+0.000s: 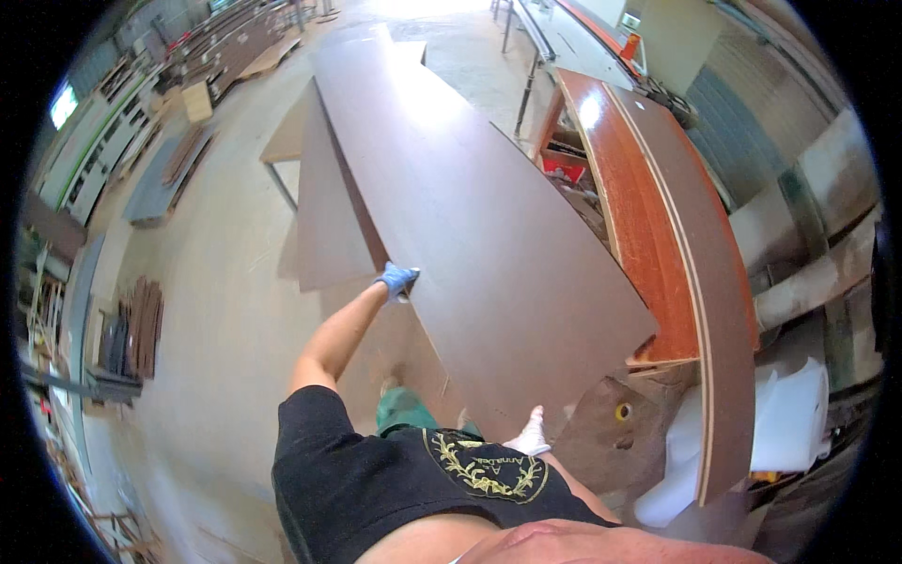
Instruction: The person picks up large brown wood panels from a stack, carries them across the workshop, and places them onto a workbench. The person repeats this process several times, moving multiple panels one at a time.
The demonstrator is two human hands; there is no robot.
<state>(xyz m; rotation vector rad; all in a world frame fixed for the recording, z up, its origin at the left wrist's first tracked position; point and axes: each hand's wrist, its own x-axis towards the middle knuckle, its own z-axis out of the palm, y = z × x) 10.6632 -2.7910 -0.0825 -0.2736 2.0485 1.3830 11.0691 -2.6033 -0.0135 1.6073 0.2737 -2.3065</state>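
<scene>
A long brown board (489, 226) with a smooth face stretches away from me, tilted, its far end catching bright light. My left hand (397, 279), in a blue glove, is closed around the board's left edge. At its near end my right hand (530, 436), in a whitish glove, grips the edge with the thumb up; the other fingers are hidden. Beneath the held board lies another brown board (334, 221), partly covered, on a table with a metal leg (280, 185).
On the right stands a reddish-brown wooden cabinet (634, 207) with a narrow brown board (700, 273) lying along it. White plastic sheeting (789, 414) is near its base. Stacked strips (144, 329) and panels (169, 179) lie on the floor at left. A long machine table (583, 47) is at the back.
</scene>
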